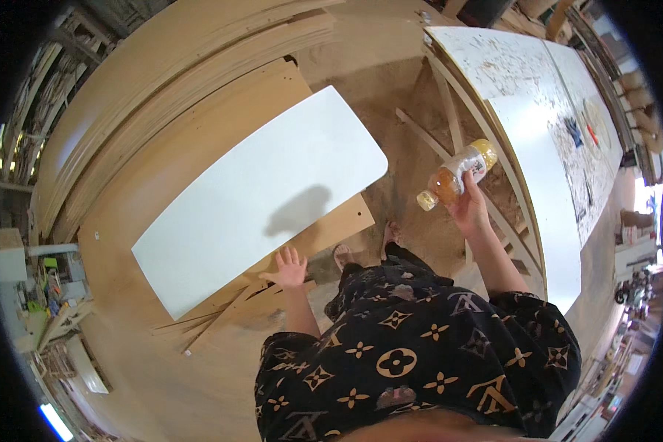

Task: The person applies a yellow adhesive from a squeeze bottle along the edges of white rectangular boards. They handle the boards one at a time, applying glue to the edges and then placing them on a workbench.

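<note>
While right fingers [472, 181] grip a bottle [449, 174], left fingers [287, 255] splay near the edge of a panel [250, 199].

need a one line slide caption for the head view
The right hand holds a labelled bottle; the left hand is open near a large white panel.

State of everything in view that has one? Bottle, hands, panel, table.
Bottle: cap on, tilted, in the right hand; fill level unclear.
Right hand: closed around the bottle.
Left hand: open, fingers spread, holding nothing.
White panel: lying over brown boards, partly shadowed.
White-topped table: dark marks or debris on part.
</note>
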A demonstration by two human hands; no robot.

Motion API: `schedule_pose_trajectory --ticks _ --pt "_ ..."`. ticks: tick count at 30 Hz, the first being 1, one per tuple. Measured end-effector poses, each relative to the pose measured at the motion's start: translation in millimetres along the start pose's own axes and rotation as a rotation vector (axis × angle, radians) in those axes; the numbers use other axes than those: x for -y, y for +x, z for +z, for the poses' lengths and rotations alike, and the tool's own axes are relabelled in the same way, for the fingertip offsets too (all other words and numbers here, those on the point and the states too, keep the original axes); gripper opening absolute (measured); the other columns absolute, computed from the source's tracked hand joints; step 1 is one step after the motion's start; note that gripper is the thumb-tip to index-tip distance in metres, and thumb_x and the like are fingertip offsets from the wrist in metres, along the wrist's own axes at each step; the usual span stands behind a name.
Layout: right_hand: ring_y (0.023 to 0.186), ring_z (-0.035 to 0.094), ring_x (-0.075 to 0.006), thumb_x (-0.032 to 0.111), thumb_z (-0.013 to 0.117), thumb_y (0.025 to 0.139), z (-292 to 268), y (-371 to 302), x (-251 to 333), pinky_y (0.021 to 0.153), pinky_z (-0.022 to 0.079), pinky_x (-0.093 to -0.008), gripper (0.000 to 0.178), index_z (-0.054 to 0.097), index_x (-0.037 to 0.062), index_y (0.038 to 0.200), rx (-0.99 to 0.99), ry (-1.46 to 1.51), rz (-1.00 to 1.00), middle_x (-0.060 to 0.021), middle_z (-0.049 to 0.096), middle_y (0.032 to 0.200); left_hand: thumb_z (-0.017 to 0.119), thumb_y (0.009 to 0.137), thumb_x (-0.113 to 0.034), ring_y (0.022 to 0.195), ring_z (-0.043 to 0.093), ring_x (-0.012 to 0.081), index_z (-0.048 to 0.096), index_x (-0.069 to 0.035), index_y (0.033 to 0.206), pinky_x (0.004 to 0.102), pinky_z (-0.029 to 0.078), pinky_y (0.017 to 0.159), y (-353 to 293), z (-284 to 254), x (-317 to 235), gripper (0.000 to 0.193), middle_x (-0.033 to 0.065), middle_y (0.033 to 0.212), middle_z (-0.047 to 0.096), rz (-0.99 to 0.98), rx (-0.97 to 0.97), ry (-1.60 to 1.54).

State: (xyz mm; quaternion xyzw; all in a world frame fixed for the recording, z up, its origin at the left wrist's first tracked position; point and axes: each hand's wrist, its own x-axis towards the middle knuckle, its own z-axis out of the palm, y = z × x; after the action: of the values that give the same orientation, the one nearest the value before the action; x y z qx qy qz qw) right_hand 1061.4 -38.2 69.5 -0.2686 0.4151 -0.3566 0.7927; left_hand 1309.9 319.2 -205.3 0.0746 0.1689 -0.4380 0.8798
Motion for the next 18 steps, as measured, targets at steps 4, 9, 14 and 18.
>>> schedule_pose_trajectory --ticks 4,9,14,18 --pt "0.119 0.054 -0.0217 0.037 0.051 0.097 -18 -11 -1 0.101 0.043 -0.0414 0.045 0.042 0.0112 0.133 -0.039 0.074 -0.009 -0.0052 0.055 0.129 0.022 0.066 -0.096 0.11 0.045 0.0248 0.058 -0.015 0.076 0.0509 0.026 0.098 21 21 -10 0.089 0.0064 0.103 0.06 0.233 -0.927 0.208" --pt "0.119 0.054 -0.0229 0.039 0.051 0.097 -37 -27 4 0.098 0.046 -0.0425 0.046 0.043 0.0122 0.133 -0.085 0.179 -0.014 -0.0057 0.055 0.128 0.018 0.069 -0.094 0.07 0.039 0.0236 0.034 -0.015 0.064 0.0409 0.031 0.08 15 43 1 0.081 0.0042 0.08 0.053 0.261 -1.023 0.166" --pt "0.117 0.055 -0.0232 0.041 0.052 0.096 -52 -35 -1 0.097 0.046 -0.0447 0.047 0.044 0.0113 0.132 -0.11 0.172 -0.015 -0.0059 0.056 0.127 0.025 0.074 -0.089 0.099 0.046 0.0231 0.023 -0.017 0.146 0.0489 0.02 0.107 7 47 16 0.101 0.0081 0.114 0.045 0.202 -0.983 0.257" --pt "0.112 0.057 -0.021 0.042 0.055 0.095 -66 -37 -14 0.089 0.047 -0.0428 0.044 0.047 0.012 0.127 -0.106 0.218 0.064 -0.004 0.058 0.124 0.032 0.082 -0.08 0.111 0.045 0.0232 0.02 -0.017 0.151 0.0447 0.022 0.108 5 67 48 0.093 0.0081 0.137 0.038 -0.14 -0.801 0.459"
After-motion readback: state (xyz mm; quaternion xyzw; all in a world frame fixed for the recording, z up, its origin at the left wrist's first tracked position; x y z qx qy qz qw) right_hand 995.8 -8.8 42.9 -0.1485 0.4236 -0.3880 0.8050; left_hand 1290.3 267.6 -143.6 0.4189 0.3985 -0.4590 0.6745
